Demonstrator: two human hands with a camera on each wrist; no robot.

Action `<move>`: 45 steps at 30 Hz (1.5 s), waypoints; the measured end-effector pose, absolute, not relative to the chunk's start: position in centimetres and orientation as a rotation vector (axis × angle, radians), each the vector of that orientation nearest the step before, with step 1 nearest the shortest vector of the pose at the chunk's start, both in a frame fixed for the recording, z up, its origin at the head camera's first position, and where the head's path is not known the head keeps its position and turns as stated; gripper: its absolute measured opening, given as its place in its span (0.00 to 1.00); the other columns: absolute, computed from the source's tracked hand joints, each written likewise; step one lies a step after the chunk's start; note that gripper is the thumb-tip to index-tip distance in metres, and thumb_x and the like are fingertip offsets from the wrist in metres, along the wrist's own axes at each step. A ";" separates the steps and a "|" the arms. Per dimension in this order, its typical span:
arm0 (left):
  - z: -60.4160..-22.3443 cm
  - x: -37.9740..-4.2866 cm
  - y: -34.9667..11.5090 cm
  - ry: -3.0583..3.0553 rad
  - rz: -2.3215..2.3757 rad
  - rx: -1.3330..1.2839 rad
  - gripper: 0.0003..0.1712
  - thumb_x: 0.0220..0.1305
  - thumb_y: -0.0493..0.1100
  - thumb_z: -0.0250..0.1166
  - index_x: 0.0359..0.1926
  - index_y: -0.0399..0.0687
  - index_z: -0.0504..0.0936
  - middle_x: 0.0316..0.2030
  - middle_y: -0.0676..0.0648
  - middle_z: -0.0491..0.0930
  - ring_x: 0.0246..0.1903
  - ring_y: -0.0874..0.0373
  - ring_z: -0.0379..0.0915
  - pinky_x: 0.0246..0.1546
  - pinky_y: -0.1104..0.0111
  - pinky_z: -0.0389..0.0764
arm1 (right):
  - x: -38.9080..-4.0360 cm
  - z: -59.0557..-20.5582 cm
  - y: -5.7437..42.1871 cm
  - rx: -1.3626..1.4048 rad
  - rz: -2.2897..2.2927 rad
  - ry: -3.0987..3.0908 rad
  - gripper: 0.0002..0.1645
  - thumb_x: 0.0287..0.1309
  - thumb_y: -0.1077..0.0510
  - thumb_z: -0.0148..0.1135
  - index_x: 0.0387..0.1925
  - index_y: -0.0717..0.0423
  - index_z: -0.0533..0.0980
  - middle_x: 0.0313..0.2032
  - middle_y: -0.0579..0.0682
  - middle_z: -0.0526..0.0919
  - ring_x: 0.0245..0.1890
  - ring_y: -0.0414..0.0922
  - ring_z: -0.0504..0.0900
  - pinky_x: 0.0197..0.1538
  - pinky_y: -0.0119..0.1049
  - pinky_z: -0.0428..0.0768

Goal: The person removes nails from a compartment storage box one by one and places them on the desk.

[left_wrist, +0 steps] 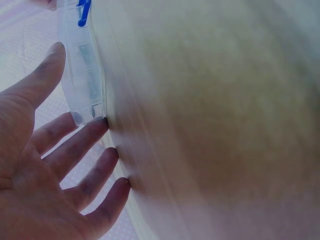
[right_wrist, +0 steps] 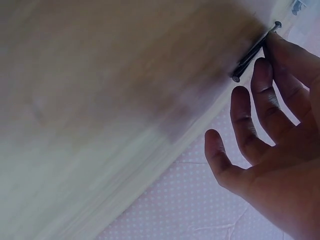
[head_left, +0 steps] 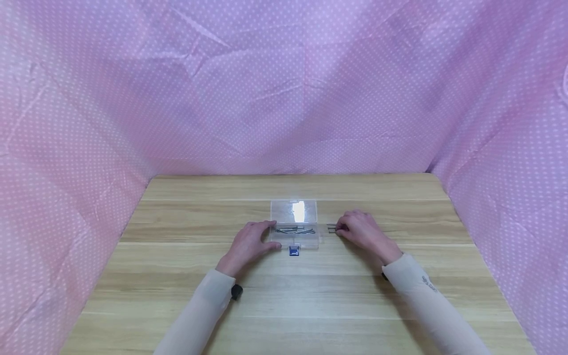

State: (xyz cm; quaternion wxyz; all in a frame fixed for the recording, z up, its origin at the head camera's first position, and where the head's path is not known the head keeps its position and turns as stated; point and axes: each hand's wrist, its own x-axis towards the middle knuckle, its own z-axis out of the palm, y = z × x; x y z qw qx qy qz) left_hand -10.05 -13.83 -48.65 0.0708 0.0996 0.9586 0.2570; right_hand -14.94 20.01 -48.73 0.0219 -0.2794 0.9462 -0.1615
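A clear plastic box [head_left: 312, 241] lies with its lid [head_left: 284, 212] folded back, and several metal nails [head_left: 306, 231] are inside its rear part. My left hand [head_left: 253, 240] holds the box's left end, thumb at the front corner and forefinger near the hinge. In the left wrist view the other fingers spread beside the box wall [left_wrist: 75, 65], fingertips at the table. To the right of the box, my right hand [head_left: 361, 230] pinches at a nail [right_wrist: 272, 30] between thumb and forefinger, its other fingers loosely bent. More nails [right_wrist: 245, 65] lie right beside the fingertips.
A blue latch [head_left: 294, 251] hangs off the box's front side. The wooden table [head_left: 293, 305] stretches around both hands, and pink dotted cloth [head_left: 284, 98] hangs behind it and at both sides.
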 end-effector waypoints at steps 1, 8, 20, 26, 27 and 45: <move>-48.6 -10.1 -13.8 2.882 0.773 0.299 0.44 0.55 0.59 0.79 0.69 0.49 0.77 0.65 0.44 0.79 0.63 0.42 0.72 0.65 0.46 0.73 | -14.9 -48.7 20.0 -0.862 -0.506 2.931 0.04 0.61 0.56 0.74 0.38 0.49 0.87 0.39 0.46 0.87 0.45 0.53 0.82 0.49 0.55 0.80; -48.7 -10.2 -13.9 2.893 0.773 0.314 0.44 0.55 0.59 0.79 0.69 0.49 0.77 0.65 0.44 0.79 0.63 0.42 0.73 0.64 0.46 0.74 | -14.5 -48.2 20.2 -0.823 -0.567 2.942 0.06 0.61 0.54 0.74 0.40 0.49 0.87 0.42 0.47 0.87 0.49 0.55 0.81 0.53 0.59 0.77; -48.6 -10.4 -13.9 2.887 0.779 0.306 0.44 0.55 0.59 0.79 0.70 0.50 0.77 0.66 0.44 0.78 0.64 0.42 0.72 0.65 0.46 0.73 | -13.8 -47.9 20.0 -0.857 -0.632 3.018 0.06 0.63 0.55 0.73 0.40 0.51 0.87 0.42 0.48 0.88 0.47 0.54 0.82 0.51 0.57 0.79; -48.6 -10.4 -13.9 2.899 0.779 0.313 0.44 0.55 0.59 0.79 0.69 0.49 0.77 0.65 0.44 0.79 0.63 0.42 0.72 0.65 0.46 0.73 | -13.4 -47.6 19.8 -0.857 -0.735 3.028 0.06 0.62 0.57 0.74 0.40 0.53 0.87 0.40 0.49 0.88 0.46 0.53 0.83 0.51 0.55 0.79; -48.6 -10.4 -13.9 2.901 0.781 0.314 0.44 0.55 0.59 0.79 0.69 0.49 0.77 0.65 0.44 0.79 0.63 0.42 0.72 0.65 0.46 0.73 | -13.3 -47.6 19.7 -0.848 -0.749 3.028 0.06 0.62 0.57 0.74 0.40 0.53 0.87 0.40 0.48 0.88 0.46 0.53 0.83 0.52 0.56 0.79; -48.7 -10.3 -13.7 2.892 0.789 0.239 0.47 0.55 0.59 0.79 0.70 0.46 0.73 0.64 0.41 0.78 0.64 0.40 0.72 0.65 0.46 0.74 | -12.5 -46.3 17.4 -0.986 -0.950 3.042 0.05 0.62 0.58 0.73 0.39 0.53 0.86 0.40 0.49 0.89 0.46 0.52 0.85 0.58 0.57 0.78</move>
